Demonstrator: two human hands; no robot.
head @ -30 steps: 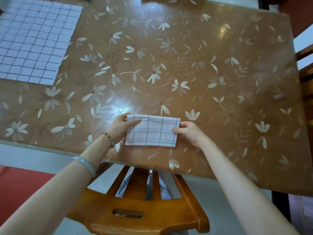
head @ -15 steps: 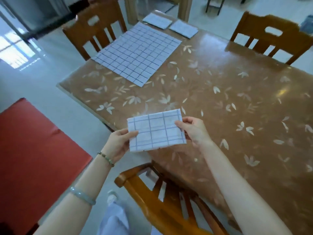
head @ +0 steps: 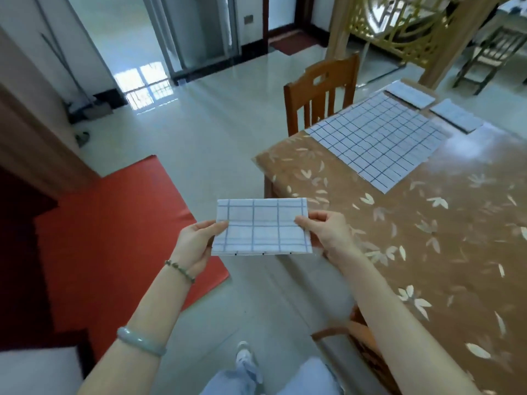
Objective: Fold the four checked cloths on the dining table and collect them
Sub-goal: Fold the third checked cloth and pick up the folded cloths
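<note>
A person holds a folded checked cloth (head: 262, 226) level in the air between both hands, over the pale floor just left of the worktop (head: 427, 252). The left grip (head: 196, 240) pinches the cloth's left edge, thumb on top and fingers beneath. The right grip (head: 328, 235) pinches the right edge the same way, close to the worktop's near left edge. The cloth is a small rectangle with its folded layers showing along the near edge.

On the far part of the leaf-patterned worktop a larger checked cloth (head: 376, 141) lies spread flat. Two small folded cloths (head: 410, 94) (head: 456, 114) lie side by side just beyond it, near the far end. A wooden chair (head: 322, 89) stands at the worktop's far left side, and part of another chair (head: 362, 337) shows at the near edge. A red mat (head: 114, 223) covers the floor at left. The left forearm wears a pale green bangle (head: 139, 340) and a bead bracelet (head: 179, 270).
</note>
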